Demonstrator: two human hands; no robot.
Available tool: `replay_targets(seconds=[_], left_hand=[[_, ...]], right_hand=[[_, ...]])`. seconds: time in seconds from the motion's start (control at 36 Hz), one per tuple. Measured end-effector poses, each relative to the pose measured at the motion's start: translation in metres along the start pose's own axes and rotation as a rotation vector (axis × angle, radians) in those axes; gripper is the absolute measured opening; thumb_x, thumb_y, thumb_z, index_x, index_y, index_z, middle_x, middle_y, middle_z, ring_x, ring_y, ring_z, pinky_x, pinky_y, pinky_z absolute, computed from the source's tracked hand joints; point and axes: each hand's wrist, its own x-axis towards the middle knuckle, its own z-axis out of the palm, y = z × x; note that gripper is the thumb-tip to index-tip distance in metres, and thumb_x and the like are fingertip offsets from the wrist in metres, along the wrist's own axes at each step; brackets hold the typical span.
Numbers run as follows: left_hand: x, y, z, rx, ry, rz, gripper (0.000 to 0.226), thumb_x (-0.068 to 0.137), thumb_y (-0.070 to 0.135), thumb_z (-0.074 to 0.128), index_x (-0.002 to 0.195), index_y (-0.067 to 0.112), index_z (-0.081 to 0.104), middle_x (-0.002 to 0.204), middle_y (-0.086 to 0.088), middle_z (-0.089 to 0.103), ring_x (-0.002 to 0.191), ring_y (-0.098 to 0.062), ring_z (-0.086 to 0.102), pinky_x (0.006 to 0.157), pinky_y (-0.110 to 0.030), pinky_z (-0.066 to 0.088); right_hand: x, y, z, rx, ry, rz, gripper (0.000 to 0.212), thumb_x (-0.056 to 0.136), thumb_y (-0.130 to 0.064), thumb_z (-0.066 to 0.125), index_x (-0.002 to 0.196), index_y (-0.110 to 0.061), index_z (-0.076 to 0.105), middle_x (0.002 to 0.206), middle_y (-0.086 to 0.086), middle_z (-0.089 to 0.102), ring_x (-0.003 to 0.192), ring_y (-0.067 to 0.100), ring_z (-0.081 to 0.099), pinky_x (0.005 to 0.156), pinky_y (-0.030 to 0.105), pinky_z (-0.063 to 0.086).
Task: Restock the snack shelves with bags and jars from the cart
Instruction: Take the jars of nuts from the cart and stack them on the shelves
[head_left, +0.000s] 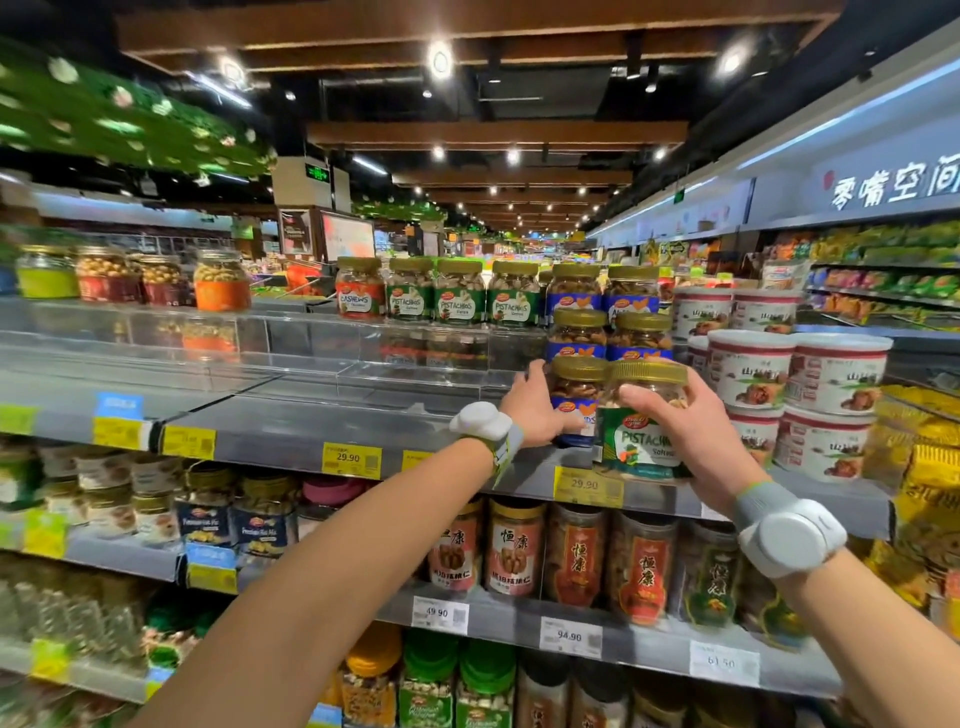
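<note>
Right hand (693, 434) clamped round the pistachio jar (641, 447), held just above the shelf (291, 410) edge; just left of it, the left hand (537, 410) grips a blue-label jar (574, 387); best to steady that neighbour, land the pistachios flat, label forward, then slide back.

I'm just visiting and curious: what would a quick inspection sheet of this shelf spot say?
Surface: top shelf, clear dividers, jars along its back.
Job's things: pistachio jar at the shelf's front edge; blue-label jar beside it.
Clutter: nothing seen.
Hands: left hand grips the blue-label jar; right hand grips the pistachio jar.
Cables: nothing seen.
Surroundings: white tubs to the right; stocked shelves below; store aisle behind.
</note>
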Motion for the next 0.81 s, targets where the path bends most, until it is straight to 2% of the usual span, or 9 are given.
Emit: replay_targets(seconds=[0.11, 0.22, 0.28, 0.33, 0.44, 0.56, 0.67, 0.75, 0.81], left_hand=[[-0.013, 0.005, -0.026, -0.124, 0.085, 0.044, 0.075, 0.092, 0.040, 0.068, 0.152, 0.017, 0.028, 0.146, -0.012, 0.039, 0.128, -0.028, 0.054, 0.108, -0.045, 0.045], [-0.043, 0.019, -0.064, -0.614, 0.029, 0.031, 0.037, 0.105, 0.034, 0.050, 0.127, 0.005, 0.059, 0.114, -0.010, 0.065, 0.089, -0.020, 0.066, 0.081, -0.032, 0.058], [-0.054, 0.017, -0.082, -0.782, -0.067, 0.003, 0.043, 0.105, 0.044, 0.046, 0.121, 0.008, 0.065, 0.114, -0.005, 0.067, 0.088, -0.015, 0.068, 0.082, -0.031, 0.058], [-0.057, 0.007, -0.092, -0.749, -0.129, 0.035, 0.048, 0.096, 0.054, 0.056, 0.126, 0.017, 0.062, 0.123, 0.001, 0.067, 0.104, -0.016, 0.068, 0.091, -0.036, 0.056], [-0.053, -0.012, -0.110, -0.580, -0.157, 0.101, 0.050, 0.088, 0.037, 0.076, 0.131, 0.021, 0.056, 0.112, 0.008, 0.071, 0.100, -0.008, 0.069, 0.088, -0.026, 0.056], [-0.035, -0.026, -0.130, -0.434, -0.080, 0.114, 0.055, 0.075, 0.050, 0.085, 0.120, 0.027, 0.064, 0.113, 0.009, 0.073, 0.106, -0.011, 0.067, 0.103, -0.039, 0.051], [-0.016, -0.048, -0.163, -0.451, -0.057, 0.101, 0.057, 0.077, 0.047, 0.084, 0.120, 0.022, 0.059, 0.113, 0.009, 0.070, 0.104, -0.008, 0.065, 0.098, -0.030, 0.050], [0.010, -0.073, -0.191, -0.513, 0.007, 0.064, 0.091, 0.065, 0.054, 0.089, 0.137, 0.010, 0.054, 0.122, 0.000, 0.070, 0.102, -0.012, 0.069, 0.080, -0.023, 0.058], [0.021, -0.086, -0.204, -0.549, 0.031, 0.050, 0.114, 0.053, 0.065, 0.091, 0.143, 0.010, 0.048, 0.123, -0.004, 0.070, 0.100, -0.016, 0.072, 0.078, -0.030, 0.061]], right_hand=[[0.012, -0.009, 0.006, 0.003, -0.029, -0.006, 0.067, 0.065, -0.040, 0.085, 0.124, -0.022, 0.058, 0.110, 0.001, 0.075, 0.097, 0.022, 0.074, 0.081, 0.041, 0.059], [0.035, -0.027, 0.019, -0.143, -0.009, -0.069, 0.086, 0.055, -0.055, 0.088, 0.128, -0.026, 0.055, 0.114, -0.009, 0.071, 0.099, 0.007, 0.071, 0.084, 0.029, 0.055], [0.046, -0.035, 0.031, -0.221, 0.006, -0.080, 0.088, 0.055, -0.059, 0.088, 0.128, -0.025, 0.054, 0.117, -0.008, 0.067, 0.101, 0.008, 0.068, 0.080, 0.027, 0.053], [0.053, -0.045, 0.046, -0.264, 0.010, -0.093, 0.087, 0.059, -0.058, 0.086, 0.130, -0.021, 0.052, 0.117, -0.006, 0.065, 0.099, 0.008, 0.065, 0.072, 0.023, 0.049], [0.071, -0.060, 0.080, -0.380, 0.001, -0.120, 0.080, 0.068, -0.059, 0.081, 0.129, -0.018, 0.049, 0.107, -0.009, 0.062, 0.085, 0.003, 0.061, 0.061, 0.020, 0.044], [0.092, -0.072, 0.105, -0.455, -0.001, -0.165, 0.081, 0.072, -0.071, 0.072, 0.131, -0.020, 0.050, 0.116, -0.005, 0.062, 0.096, 0.009, 0.061, 0.071, 0.027, 0.046], [0.122, -0.096, 0.116, -0.352, 0.030, -0.134, 0.092, 0.063, -0.088, 0.061, 0.128, -0.023, 0.056, 0.123, -0.001, 0.066, 0.108, 0.025, 0.064, 0.092, 0.048, 0.053], [0.144, -0.105, 0.124, -0.359, 0.067, -0.171, 0.069, 0.075, -0.079, 0.060, 0.120, -0.026, 0.059, 0.116, -0.003, 0.068, 0.110, 0.025, 0.065, 0.097, 0.054, 0.053], [0.150, -0.106, 0.132, -0.391, 0.048, -0.182, 0.049, 0.093, -0.063, 0.053, 0.121, -0.023, 0.056, 0.110, -0.006, 0.069, 0.109, 0.022, 0.064, 0.096, 0.052, 0.054]])
